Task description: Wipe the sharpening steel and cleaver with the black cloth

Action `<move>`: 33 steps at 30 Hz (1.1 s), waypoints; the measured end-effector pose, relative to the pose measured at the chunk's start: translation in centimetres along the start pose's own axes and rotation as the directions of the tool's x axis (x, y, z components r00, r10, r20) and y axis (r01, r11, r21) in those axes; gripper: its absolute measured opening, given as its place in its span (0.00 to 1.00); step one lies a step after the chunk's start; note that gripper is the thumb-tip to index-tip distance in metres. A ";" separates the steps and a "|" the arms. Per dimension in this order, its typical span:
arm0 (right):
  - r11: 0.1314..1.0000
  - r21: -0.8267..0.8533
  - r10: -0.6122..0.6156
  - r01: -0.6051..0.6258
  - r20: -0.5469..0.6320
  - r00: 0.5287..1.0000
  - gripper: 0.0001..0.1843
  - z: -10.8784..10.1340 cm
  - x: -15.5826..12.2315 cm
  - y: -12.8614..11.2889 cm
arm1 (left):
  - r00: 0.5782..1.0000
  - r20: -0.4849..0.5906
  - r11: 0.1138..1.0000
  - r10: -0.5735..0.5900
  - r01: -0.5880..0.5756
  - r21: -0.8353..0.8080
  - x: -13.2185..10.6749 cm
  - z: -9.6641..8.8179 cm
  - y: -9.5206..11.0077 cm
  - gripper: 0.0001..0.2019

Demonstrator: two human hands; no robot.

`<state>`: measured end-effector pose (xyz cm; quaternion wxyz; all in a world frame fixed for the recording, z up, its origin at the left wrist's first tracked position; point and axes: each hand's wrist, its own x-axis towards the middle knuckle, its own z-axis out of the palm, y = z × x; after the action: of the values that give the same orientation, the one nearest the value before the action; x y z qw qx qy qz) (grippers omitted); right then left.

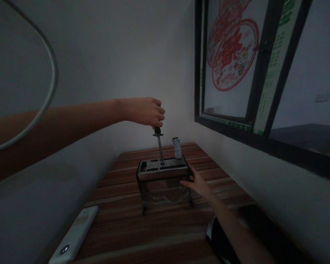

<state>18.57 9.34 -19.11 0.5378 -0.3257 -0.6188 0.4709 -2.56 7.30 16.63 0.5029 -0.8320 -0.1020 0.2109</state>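
My left hand (151, 112) is closed around the dark handle of a honing steel (161, 148), held almost upright. The rod's lower end meets the round hole in the top of a knife block (165, 173); how far it reaches inside cannot be seen. The block has a slotted top, dark end frames and a see-through front, and it stands on the wood-grain table (165, 227). At its right end, my right hand (196, 181) grips the upper edge, thumb in front and the other fingers partly hidden.
A white-and-grey upright object (177, 147) shows at the block's back right. On the table's left lies a white oblong device (74, 234). Dark items (222, 238) lie under my right forearm. A wall and a dark-framed window (225, 124) border the right side; a pale cable (53, 69) loops at upper left.
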 end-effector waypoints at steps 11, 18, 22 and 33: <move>0.999 0.048 0.016 -0.017 0.030 0.999 0.49 0.1 -0.1 -0.5 | 0.990 -0.123 0.984 0.071 -0.090 -0.153 2.4 4.7 5.2 0.09; 0.999 0.038 -0.032 0.032 -0.004 0.999 0.50 0.2 -0.1 -0.2 | 0.977 -0.184 0.974 0.103 -0.137 -0.181 3.7 6.2 7.7 0.08; 0.999 0.034 -0.028 0.028 0.008 1.000 0.48 0.1 -0.2 -0.2 | 0.978 -0.190 0.970 0.084 -0.124 -0.208 3.8 6.9 8.4 0.09; 0.998 0.054 0.015 -0.016 0.029 0.999 0.47 0.4 -0.5 -0.8 | 0.981 -0.195 0.949 0.019 -0.079 -0.305 4.0 7.5 9.6 0.09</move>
<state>18.37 8.52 -18.50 0.5339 -0.3088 -0.6109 0.4964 -2.79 10.19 4.14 0.3675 -0.9194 -0.0649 0.1245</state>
